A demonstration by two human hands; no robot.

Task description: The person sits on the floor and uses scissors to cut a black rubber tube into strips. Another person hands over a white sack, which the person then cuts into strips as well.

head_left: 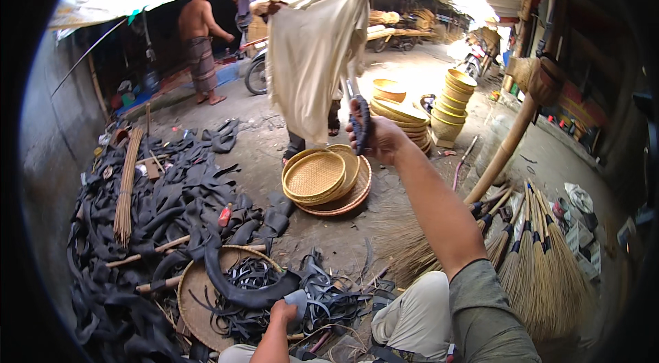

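My right hand (381, 138) is raised in front of me, its fingers closed round the dark looped handles of a pair of scissors (360, 121); the pale blades point up. Low in front of me, my left hand (283, 311) grips the end of a black rubber inner tube (240, 294). The cut end shows grey by my fingers. That tube curves over a round woven tray (194, 294), where thin black rubber strips (250, 274) lie tangled. More cut strips (329, 298) spread to the right of the hand.
Black rubber pieces (165, 205) heap up at left, with a stick bundle (128, 188). Shallow woven baskets (316, 176) sit ahead. Behind them a person holds up a cream cloth (309, 54). Brooms (539, 267) and a slanted pole (504, 150) stand right, stacked baskets (451, 102) beyond.
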